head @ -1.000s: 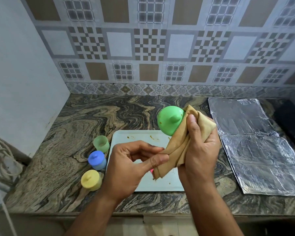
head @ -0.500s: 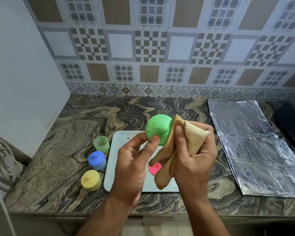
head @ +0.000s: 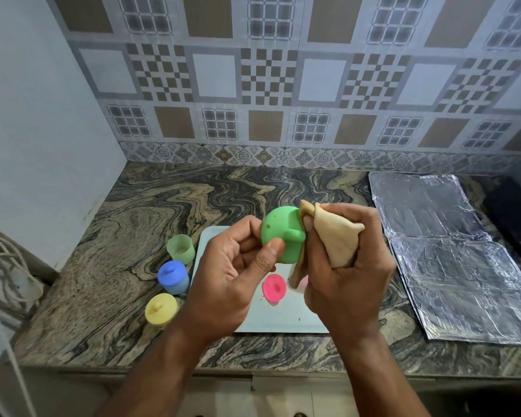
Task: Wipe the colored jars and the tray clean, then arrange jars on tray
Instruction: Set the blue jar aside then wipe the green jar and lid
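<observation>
I am mid-wipe on the round green plastic lid (head: 278, 236): my left hand (head: 232, 284) pinches it above the pale rectangular tray (head: 283, 319), and my right hand (head: 348, 266) is clenched on the bunched tan cloth (head: 339, 236) at its three o'clock edge. A brown speck remains, so next I should turn the lid into the cloth. No writing is readable.

**Around the counter's edges**

The counter (head: 169, 224) is dark stone swirled with tan veins. On its right side lies a crinkled sheet of aluminium foil (head: 451, 260), running from far to near. Behind it rises a tiled wall (head: 268, 79) of checkered brown and grey squares, with a patterned border strip along its base. At the near left, white cables (head: 3, 266) hang against a plain wall (head: 36, 121).
</observation>
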### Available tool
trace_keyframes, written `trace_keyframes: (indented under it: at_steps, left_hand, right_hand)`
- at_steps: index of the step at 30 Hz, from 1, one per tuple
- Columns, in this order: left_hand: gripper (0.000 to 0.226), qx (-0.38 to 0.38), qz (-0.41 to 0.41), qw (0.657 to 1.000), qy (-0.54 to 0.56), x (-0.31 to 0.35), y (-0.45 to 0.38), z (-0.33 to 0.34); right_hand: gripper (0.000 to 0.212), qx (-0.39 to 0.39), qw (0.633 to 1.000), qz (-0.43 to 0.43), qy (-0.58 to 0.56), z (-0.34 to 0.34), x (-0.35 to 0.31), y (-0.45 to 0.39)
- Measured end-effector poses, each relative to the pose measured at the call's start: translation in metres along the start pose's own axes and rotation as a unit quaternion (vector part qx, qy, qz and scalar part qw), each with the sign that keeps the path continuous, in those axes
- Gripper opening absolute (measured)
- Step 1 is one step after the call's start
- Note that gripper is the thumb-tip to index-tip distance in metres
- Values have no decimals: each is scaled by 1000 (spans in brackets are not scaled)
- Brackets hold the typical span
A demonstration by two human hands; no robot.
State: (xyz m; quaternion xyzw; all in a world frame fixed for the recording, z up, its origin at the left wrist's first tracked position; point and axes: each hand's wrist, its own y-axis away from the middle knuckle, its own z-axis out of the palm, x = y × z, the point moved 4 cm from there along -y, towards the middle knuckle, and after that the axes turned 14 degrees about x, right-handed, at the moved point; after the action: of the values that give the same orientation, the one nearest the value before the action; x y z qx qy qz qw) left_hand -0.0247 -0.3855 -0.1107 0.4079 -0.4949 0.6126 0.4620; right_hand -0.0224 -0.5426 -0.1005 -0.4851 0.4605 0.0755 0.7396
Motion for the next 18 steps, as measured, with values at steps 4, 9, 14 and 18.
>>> trace_keyframes:
  at_steps: [4, 9, 14, 18]
  left_hand:
    - [8, -70, -18, 997, -24, 2, -6, -7]
    - [8, -43, -59, 997, 20, -4, -11, -16]
    - [7, -10, -123, 989, 80, -13, -14, -19]
    - [8, -5, -159, 979, 129, -16, -16, -12]
  right_hand:
    - [22, -32, 999, 17, 15, 4, 1, -12]
    - [15, -26, 987, 140, -77, 5, 16, -26]
    - [13, -82, 978, 153, -117, 5, 12, -20]
    - [19, -93, 975, 164, -114, 13, 10, -6]
